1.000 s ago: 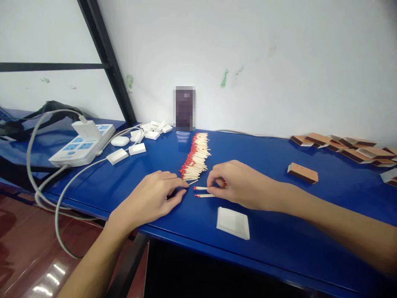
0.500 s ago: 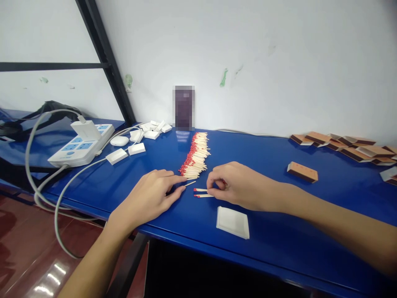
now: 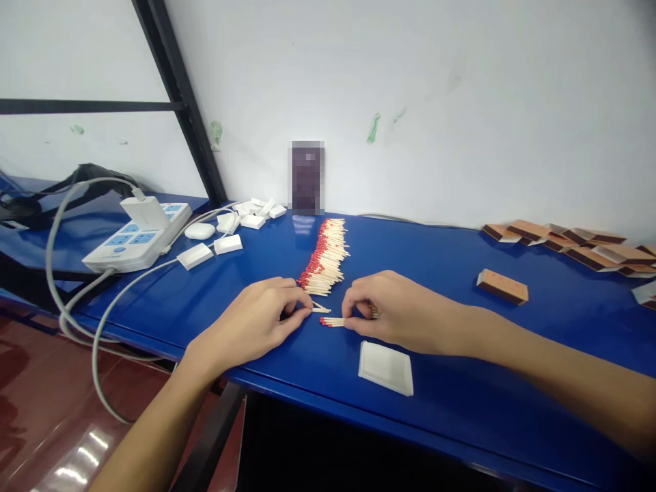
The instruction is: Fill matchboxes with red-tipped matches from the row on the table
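My left hand (image 3: 261, 311) is closed in a pinch on a couple of matches (image 3: 322, 309), whose pale ends stick out past the fingertips. Beside it, my right hand (image 3: 389, 307) closes thumb and fingers on the plain ends of several matches (image 3: 332, 321), their red heads pointing left. Just beyond both hands lies a long heap of matches (image 3: 326, 256), heads mostly to the left. A white matchbox tray (image 3: 385, 367) rests on the blue table in front of my right hand.
A closed-looking orange matchbox (image 3: 502, 285) lies at the right, with a pile of matchbox sleeves (image 3: 568, 242) behind it. White trays (image 3: 195, 255) and a power strip (image 3: 138, 236) with cables are at the left. A blurred dark rectangular object (image 3: 306, 178) leans on the wall.
My left fingers have closed together on matches that lay at their tips. The matches at my right hand now sit closer together in a bunch.
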`<state>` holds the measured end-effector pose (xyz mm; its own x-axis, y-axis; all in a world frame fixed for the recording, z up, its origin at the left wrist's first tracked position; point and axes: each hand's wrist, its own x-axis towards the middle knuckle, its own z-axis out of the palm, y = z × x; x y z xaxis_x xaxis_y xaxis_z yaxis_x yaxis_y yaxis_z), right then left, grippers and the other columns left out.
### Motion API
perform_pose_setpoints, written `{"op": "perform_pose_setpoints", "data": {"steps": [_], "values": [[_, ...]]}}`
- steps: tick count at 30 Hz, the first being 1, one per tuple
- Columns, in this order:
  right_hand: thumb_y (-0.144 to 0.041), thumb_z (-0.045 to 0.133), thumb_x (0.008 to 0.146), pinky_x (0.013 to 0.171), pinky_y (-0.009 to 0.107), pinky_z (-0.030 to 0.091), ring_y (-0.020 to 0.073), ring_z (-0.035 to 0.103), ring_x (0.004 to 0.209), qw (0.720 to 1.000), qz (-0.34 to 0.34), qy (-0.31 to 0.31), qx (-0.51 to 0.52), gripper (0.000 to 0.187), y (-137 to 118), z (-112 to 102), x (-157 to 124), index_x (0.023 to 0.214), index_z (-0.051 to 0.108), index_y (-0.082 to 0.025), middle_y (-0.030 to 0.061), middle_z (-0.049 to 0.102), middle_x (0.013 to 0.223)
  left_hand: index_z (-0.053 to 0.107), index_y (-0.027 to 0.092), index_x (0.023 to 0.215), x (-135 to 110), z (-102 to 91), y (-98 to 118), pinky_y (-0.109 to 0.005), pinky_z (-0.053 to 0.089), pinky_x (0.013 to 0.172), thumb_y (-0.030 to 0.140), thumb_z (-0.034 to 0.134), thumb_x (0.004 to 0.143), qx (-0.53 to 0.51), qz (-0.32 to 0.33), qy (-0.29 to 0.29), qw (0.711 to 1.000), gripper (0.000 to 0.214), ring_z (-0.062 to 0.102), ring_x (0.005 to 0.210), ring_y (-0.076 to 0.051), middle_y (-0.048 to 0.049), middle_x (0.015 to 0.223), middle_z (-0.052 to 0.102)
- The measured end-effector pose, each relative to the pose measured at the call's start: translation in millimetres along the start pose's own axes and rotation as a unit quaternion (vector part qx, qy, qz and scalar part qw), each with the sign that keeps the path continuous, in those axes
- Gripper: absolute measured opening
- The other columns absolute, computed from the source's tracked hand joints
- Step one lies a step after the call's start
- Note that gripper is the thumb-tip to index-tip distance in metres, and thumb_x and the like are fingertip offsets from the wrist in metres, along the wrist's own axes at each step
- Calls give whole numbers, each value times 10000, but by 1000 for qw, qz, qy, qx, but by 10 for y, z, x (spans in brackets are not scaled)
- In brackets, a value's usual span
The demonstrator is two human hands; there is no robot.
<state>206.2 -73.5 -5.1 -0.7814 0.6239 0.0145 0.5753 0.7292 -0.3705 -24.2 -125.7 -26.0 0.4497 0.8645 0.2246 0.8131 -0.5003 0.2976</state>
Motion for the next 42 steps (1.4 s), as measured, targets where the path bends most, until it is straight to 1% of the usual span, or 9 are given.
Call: {"op": "perform_pose_setpoints", "data": {"steps": [3,7,12,16,20,28,34,37,42], "values": [[-247,619,822,525,256,345,115,506,581,1000,3,-11,-5,102,27,-22,-18,787,714,-231,-24,635,673,657,228,876,46,-30,14,-265,384,681,258,511,945,-8,-5,-23,1000,164,541,755,-134,29,770,598],[-264,599,843,556,273,358,135,552,622,999,13,-30,-18,127,86,-55,-110,764,695,-235,-14,673,712,649,229,871,131,-44,64,-288,398,745,270,500,949,6,17,-41,999,173,548,841,-154,19,860,615],[-358,559,894,561,278,354,134,528,605,999,15,-5,-49,257,134,-40,-297,695,637,-215,-8,651,680,651,205,838,228,-30,139,-287,411,759,198,521,908,22,58,-55,997,147,560,864,-162,-2,892,616],[-342,526,907,508,272,320,120,484,548,998,30,18,-51,290,161,-9,-426,664,622,-215,-17,608,619,645,193,832,247,-25,150,-280,426,758,175,527,887,13,71,-49,996,131,571,867,-161,-10,908,620],[-303,552,886,518,264,351,119,485,532,997,43,42,-39,232,217,5,-507,700,665,-224,-19,584,588,629,187,826,238,-10,147,-279,433,767,153,516,881,20,81,-51,995,130,583,849,-156,-5,895,637],[-236,566,857,568,268,397,148,557,583,993,23,94,-63,177,326,66,-570,767,717,-231,-6,601,574,644,192,837,184,-23,93,-318,391,746,196,482,932,120,96,-30,988,188,571,788,-175,-11,837,648],[-189,552,846,513,244,363,105,496,492,993,14,111,-46,173,337,82,-569,767,706,-202,-23,588,579,675,187,899,119,-30,17,-359,424,805,242,441,961,156,97,0,983,248,539,888,-206,-63,1010,602],[-194,554,851,509,244,359,100,476,482,992,14,121,-39,172,334,84,-565,755,696,-191,-23,580,582,685,194,909,108,-24,77,-352,437,782,262,445,960,140,93,-3,986,255,522,886,-207,-72,1002,561],[-223,557,863,498,246,352,107,469,486,991,25,132,-16,175,359,114,-567,756,691,-189,-25,553,566,699,204,869,253,-24,277,-334,432,807,220,517,918,77,133,-58,986,189,537,904,-186,-48,978,548]]}}
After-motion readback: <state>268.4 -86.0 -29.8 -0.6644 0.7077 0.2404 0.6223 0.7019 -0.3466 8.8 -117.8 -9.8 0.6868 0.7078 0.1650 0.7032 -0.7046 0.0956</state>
